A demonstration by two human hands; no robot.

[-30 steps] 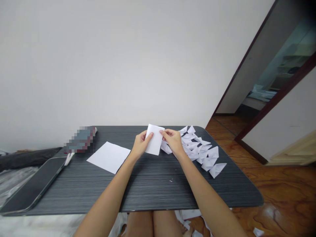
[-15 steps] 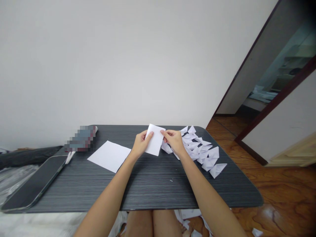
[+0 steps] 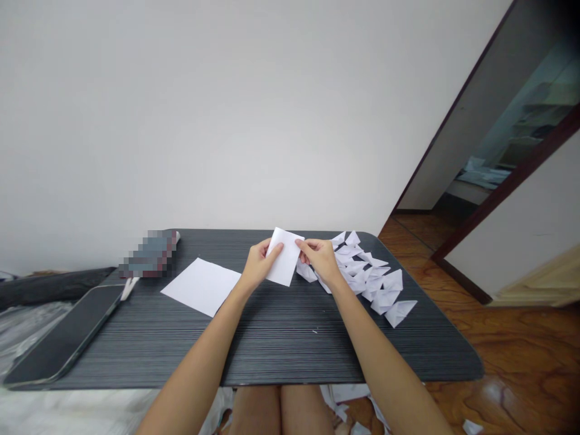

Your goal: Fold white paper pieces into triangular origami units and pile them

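Between my two hands is a folded sheet of white paper (image 3: 286,263), held tilted above the table. My left hand (image 3: 263,260) is closed on its left edge, thumb on the front and the other fingers behind. With thumb and fingers my right hand (image 3: 316,251) pinches the upper right corner. Several folded white paper pieces (image 3: 362,275) lie in a loose heap just past my right hand. A flat white sheet (image 3: 199,287) rests to the left of my left forearm.
The dark striped table (image 3: 290,344) stands against a white wall (image 3: 272,121). A phone-like black slab (image 3: 67,338) lies at its left end, near a blurred-out object (image 3: 149,254). Paper scraps (image 3: 348,393) are on the wooden floor below, and a doorway opens at the right.
Almost nothing differs. My left thumb has shifted very slightly to the right on the folded paper; both hands keep hold of it.
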